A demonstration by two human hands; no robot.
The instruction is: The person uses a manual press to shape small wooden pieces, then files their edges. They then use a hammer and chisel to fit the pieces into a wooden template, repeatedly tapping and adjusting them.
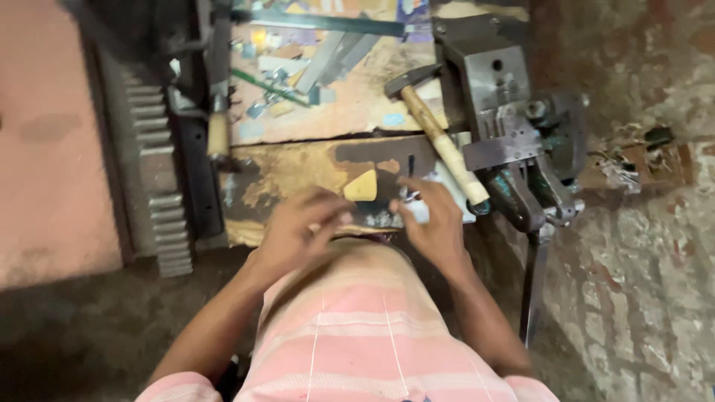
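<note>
1. Left hand (302, 227), fingers curled, grip unclear, at the surface (298, 171) edge, frame centre.
2. Right hand (432, 223) pinches a small metal piece (411, 196).
3. Hammer (439, 138) lies just above, beside the vise (506, 126).

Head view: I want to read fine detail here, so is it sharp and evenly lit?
Head view: both the left hand and right hand are motion-blurred; the hammer is only slightly soft; lower left falls into deep shadow; no strong glare.
</note>
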